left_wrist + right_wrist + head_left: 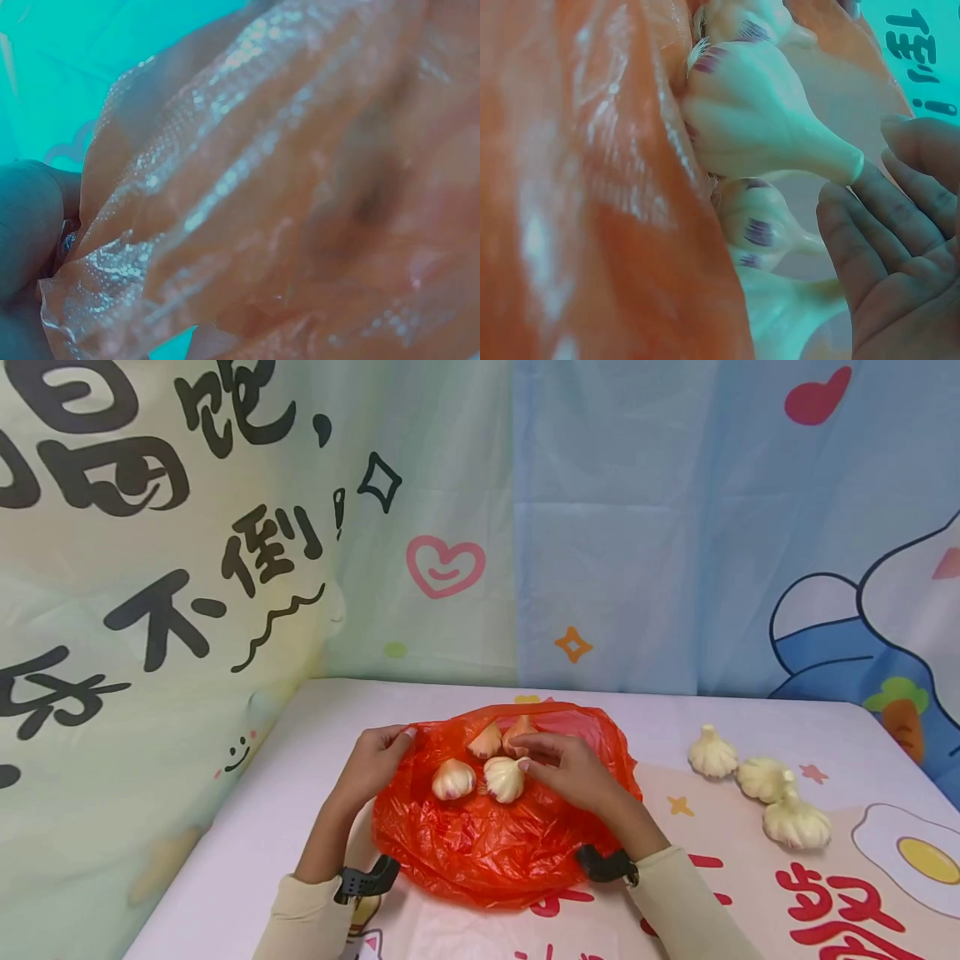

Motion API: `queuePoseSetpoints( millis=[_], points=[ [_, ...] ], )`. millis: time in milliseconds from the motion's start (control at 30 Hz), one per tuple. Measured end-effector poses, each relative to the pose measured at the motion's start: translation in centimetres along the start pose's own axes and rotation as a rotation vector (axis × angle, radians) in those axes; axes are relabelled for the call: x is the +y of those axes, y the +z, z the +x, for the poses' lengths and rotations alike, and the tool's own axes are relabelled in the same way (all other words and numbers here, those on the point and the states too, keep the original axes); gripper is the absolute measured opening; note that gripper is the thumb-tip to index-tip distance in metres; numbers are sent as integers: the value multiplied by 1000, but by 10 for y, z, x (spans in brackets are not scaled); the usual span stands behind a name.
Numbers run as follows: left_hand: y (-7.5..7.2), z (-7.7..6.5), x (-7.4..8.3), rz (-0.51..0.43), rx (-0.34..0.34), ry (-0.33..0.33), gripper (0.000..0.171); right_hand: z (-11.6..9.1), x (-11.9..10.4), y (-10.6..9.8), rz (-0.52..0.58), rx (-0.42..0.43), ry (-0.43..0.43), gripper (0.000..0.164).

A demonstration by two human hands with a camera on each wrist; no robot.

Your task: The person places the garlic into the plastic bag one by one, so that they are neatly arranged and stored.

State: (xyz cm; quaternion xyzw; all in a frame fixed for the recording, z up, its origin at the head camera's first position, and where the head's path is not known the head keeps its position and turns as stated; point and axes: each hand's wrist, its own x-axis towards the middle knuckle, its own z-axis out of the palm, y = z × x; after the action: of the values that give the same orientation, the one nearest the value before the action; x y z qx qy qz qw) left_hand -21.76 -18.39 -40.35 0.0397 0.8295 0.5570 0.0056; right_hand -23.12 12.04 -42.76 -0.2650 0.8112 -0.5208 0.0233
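A red plastic bag (480, 852) lies with its mouth open, several garlic bulbs showing inside. My left hand (375, 760) pinches the bag's left rim between thumb and fingers; in the left wrist view the crinkled plastic (202, 187) fills most of the picture. Over the bag's mouth, my right hand (573, 768) has its fingers loosely bent, fingertips right at the stem of a white garlic bulb (504, 779). In the right wrist view that bulb (757, 112) points its stem at the fingers (900, 217), and the thumb stands apart. Another bulb (453, 779) sits to its left.
On the right side of the table (645, 718) lie three more garlic bulbs: one at the back (712, 752), one in the middle (763, 778), one nearer the front (797, 822). A printed cloth curtain (615, 568) hangs behind the table.
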Motion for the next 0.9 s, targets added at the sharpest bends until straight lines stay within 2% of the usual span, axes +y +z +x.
queuePoseSetpoints(
  millis=[200, 600, 667, 900],
  points=[
    [1, 1, -2, -2, 3, -14, 31, -10, -9, -9, -87, 16, 1, 36],
    [5, -2, 3, -18, -11, -32, 31, -28, -15, -22, 21, -6, 13, 36],
    [5, 0, -1, -16, -9, -30, 31, -31, -15, -23, 15, -10, 10, 36],
    [4, -1, 0, -2, -11, -3, 31, -44, -22, -27, -44, -31, -1, 35]
  ],
)
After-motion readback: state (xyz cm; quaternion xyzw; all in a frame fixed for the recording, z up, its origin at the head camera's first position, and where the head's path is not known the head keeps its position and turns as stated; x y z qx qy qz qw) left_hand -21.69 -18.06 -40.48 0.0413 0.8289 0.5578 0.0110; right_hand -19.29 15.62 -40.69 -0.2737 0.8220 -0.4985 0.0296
